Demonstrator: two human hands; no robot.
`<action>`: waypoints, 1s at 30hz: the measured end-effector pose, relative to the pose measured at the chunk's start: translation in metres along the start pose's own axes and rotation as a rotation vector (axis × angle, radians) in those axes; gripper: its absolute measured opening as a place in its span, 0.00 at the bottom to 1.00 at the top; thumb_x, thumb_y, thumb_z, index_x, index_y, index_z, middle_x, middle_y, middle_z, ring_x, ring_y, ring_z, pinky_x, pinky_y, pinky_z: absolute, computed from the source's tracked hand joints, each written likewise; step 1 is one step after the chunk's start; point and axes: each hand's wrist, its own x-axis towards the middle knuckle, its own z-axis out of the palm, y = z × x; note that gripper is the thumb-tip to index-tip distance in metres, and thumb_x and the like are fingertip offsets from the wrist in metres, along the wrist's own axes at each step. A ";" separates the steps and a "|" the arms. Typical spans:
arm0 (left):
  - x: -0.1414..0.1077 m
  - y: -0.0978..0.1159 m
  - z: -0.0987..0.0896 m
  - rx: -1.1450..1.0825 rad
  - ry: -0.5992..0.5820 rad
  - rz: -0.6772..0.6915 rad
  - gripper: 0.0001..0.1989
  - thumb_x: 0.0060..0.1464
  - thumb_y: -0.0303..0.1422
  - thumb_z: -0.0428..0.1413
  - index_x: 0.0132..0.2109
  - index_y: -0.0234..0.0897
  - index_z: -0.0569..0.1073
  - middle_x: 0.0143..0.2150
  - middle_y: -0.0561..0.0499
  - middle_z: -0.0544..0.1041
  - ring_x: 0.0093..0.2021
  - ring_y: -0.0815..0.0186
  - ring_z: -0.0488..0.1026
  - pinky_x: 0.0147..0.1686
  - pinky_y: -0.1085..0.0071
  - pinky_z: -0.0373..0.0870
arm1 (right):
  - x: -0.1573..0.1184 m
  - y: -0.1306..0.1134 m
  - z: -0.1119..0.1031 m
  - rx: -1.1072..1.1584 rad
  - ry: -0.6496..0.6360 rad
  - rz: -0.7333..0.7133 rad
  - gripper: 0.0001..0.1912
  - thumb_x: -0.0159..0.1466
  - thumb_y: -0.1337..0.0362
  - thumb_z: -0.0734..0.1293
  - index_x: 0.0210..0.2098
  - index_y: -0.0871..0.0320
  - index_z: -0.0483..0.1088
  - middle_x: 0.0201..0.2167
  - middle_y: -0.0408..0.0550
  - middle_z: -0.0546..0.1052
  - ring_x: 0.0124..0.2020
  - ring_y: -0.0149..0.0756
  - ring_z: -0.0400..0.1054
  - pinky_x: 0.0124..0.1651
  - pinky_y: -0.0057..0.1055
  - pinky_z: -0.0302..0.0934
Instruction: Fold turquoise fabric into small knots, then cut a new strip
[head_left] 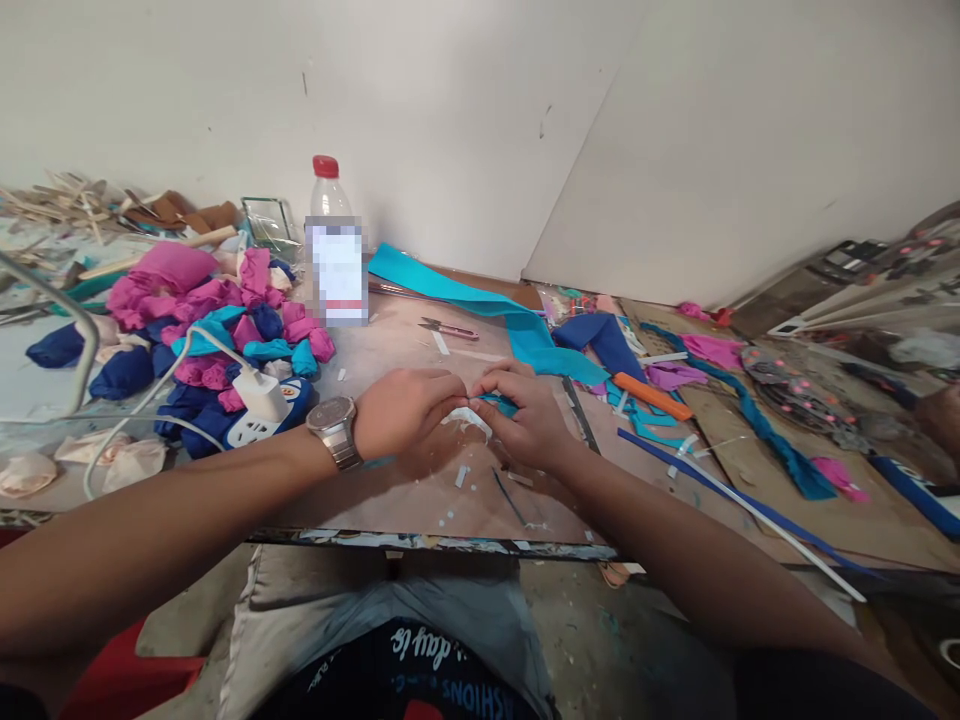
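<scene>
My left hand (409,410), with a watch (332,425) on the wrist, and my right hand (529,415) meet fingertip to fingertip above the work table (330,505). A small piece of teal fabric (504,405) shows between the fingers of my right hand. The left fingers are closed and pressed together at the same spot; whatever they pinch is hidden. Beyond my hands lies a pair of pink-handled thread snips (451,330). A long turquoise fabric strip (450,285) stretches across the back of the table toward my right hand.
Left are a pile of pink and blue fabric pieces (176,270), a power strip (259,425) with a plugged-in charger, and a red-capped bottle (330,200). On the right lie an orange-handled tool (652,397), a white stick (780,530) and cardboard (720,450). A wall (450,120) stands behind.
</scene>
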 end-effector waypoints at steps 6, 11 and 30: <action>0.000 0.002 0.001 -0.232 -0.008 -0.102 0.13 0.68 0.39 0.53 0.39 0.36 0.76 0.30 0.53 0.76 0.30 0.67 0.69 0.34 0.70 0.62 | 0.001 -0.002 -0.003 -0.136 0.064 -0.102 0.04 0.70 0.61 0.69 0.37 0.52 0.74 0.33 0.46 0.80 0.45 0.46 0.72 0.53 0.46 0.58; -0.001 -0.002 0.002 -0.216 0.135 -0.046 0.09 0.67 0.35 0.55 0.45 0.36 0.78 0.37 0.50 0.81 0.33 0.68 0.73 0.36 0.71 0.66 | 0.001 -0.001 -0.004 -0.155 0.076 -0.140 0.03 0.69 0.62 0.70 0.37 0.52 0.74 0.33 0.46 0.81 0.45 0.45 0.72 0.54 0.46 0.57; 0.001 -0.008 0.007 -0.248 0.225 -0.218 0.15 0.63 0.43 0.61 0.36 0.36 0.83 0.31 0.51 0.83 0.28 0.69 0.73 0.30 0.73 0.64 | 0.001 0.003 0.001 -0.040 0.094 -0.056 0.04 0.68 0.61 0.70 0.36 0.53 0.75 0.32 0.46 0.80 0.43 0.44 0.71 0.51 0.43 0.59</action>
